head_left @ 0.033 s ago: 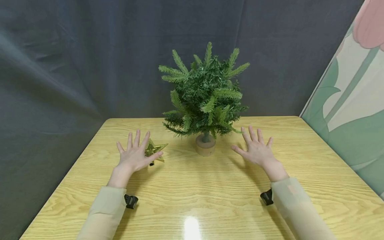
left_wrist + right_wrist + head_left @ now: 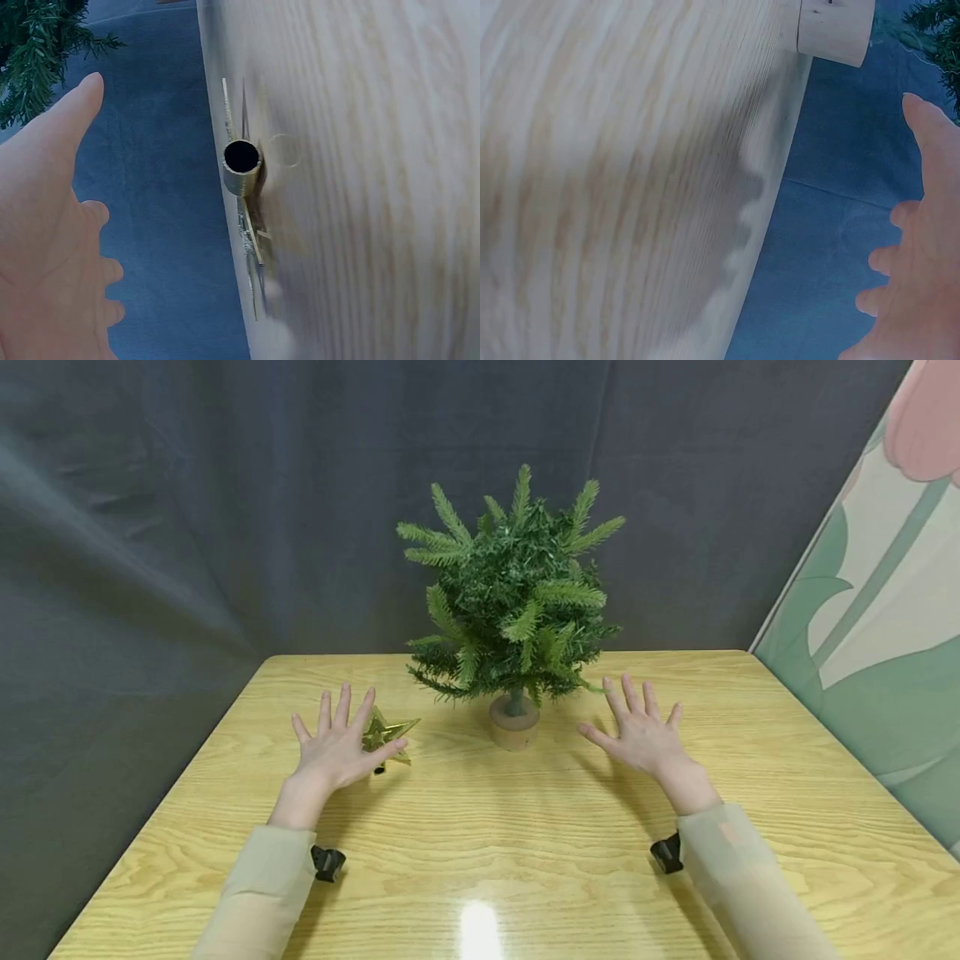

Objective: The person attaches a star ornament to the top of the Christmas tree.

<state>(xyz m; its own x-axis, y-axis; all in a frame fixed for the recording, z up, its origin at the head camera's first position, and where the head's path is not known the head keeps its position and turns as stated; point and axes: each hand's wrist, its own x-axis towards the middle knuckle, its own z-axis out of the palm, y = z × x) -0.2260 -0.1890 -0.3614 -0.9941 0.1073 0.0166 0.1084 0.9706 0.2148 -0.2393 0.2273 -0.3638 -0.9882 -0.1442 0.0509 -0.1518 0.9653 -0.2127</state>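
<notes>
1. Head view. The left hand [image 2: 337, 752] and the right hand [image 2: 643, 735] are held with fingers spread, both empty. The gold star [image 2: 385, 732] lies on the table [image 2: 480, 827] just beside the left hand, partly hidden by it. The artificial tree [image 2: 517, 585] stands upright on its round wooden base [image 2: 513, 737], farther back, between the hands. With so wide a tree on so narrow a base, a sideways knock could topple it.

2. Left wrist view. The star appears nearly edge-on, its hollow tube [image 2: 241, 181] facing the camera; the hand is apart from it. A hasty downward reach might bend its thin points.

3. Right wrist view. The hand holds nothing, its thumb pointing toward the tree. Inward drift could snag a branch, shifting the base.
</notes>
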